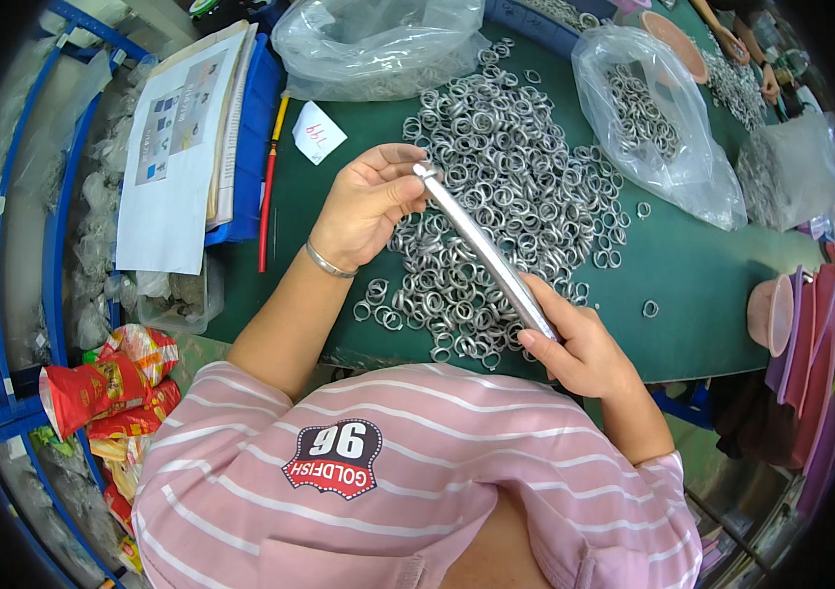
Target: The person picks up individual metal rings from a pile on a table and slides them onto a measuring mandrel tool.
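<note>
My right hand (575,342) grips the lower end of a long silver metal rod (482,247), slanted up to the left over the table. At its upper tip, the fingers of my left hand (377,195) pinch a small metal piece (428,171), which looks like a ring; the fingers partly hide it. Beneath the rod spreads a large heap of grey metal rings (505,147), many with a small tab on the rim. A few rings (380,305) lie loose by my left forearm.
Rings fill a clear plastic bag (682,177) at right; another plastic bag (380,44) sits behind the heap. Left on the green table (690,280) are a blue bin (244,162) with papers, a red-and-yellow stick (268,191) and a marked paper slip (318,134). Another person's hands (734,48) work far right.
</note>
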A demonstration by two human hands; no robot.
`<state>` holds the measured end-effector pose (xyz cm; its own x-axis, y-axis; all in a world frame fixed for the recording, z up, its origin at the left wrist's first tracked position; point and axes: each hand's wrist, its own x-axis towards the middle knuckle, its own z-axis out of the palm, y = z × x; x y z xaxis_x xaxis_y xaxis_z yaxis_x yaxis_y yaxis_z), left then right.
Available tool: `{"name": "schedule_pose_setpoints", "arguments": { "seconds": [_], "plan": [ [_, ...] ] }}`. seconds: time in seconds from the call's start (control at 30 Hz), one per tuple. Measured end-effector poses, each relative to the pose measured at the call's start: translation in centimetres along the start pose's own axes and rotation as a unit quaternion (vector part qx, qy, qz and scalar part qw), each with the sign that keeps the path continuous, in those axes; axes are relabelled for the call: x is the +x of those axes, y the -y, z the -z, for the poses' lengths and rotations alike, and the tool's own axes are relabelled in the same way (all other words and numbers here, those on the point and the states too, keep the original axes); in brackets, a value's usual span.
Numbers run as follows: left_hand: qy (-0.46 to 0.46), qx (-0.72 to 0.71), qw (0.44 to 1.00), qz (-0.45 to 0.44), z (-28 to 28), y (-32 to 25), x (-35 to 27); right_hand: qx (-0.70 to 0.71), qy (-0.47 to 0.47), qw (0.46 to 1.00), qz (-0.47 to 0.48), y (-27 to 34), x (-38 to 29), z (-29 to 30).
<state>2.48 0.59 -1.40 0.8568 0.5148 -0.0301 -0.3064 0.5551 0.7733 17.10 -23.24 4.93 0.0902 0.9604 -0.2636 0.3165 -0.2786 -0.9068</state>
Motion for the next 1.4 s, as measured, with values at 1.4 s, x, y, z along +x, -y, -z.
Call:
{"name": "schedule_pose_setpoints", "arguments": {
  "seconds": [1.4],
  "plan": [
    [-0.099, 0.248, 0.964, 0.015, -0.6, 0.1, 3.0, 0.205, -0.037, 0.975, -0.072, -2.2, -2.0, 0.1]
  ]
}}
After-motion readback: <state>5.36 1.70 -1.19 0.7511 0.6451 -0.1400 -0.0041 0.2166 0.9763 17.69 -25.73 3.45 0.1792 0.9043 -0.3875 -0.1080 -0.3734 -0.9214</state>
